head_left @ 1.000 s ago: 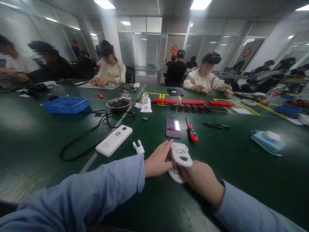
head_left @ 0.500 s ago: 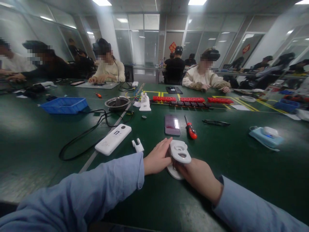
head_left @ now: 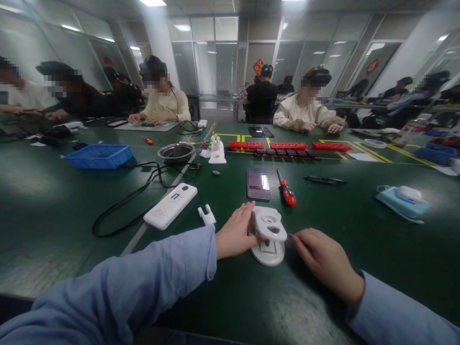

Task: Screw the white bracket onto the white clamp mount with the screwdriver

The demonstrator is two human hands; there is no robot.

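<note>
A white plastic device (head_left: 269, 235) with two round openings on top and a flat oval base stands on the green table (head_left: 72, 201) just in front of me. My left hand (head_left: 235, 232) holds it from its left side, fingers along the shell and thumb tucked under the upper part. My right hand (head_left: 325, 256) lies on the table to the right of the device, apart from it, with its fingers curled into a pinch at the tips; I cannot make out anything in them.
Beyond the device lie a phone (head_left: 258, 183), a red screwdriver (head_left: 286, 189) and black tweezers (head_left: 325, 180). To the left are a small white clip (head_left: 206, 215), a white oblong unit (head_left: 170, 206), a black cable (head_left: 125, 201), a blue tray (head_left: 98, 155) and a metal bowl (head_left: 176, 153). Other people work across the table.
My right hand has let go of the white device and drawn back to the right. My left hand still holds the device, which now sits fully in view.
</note>
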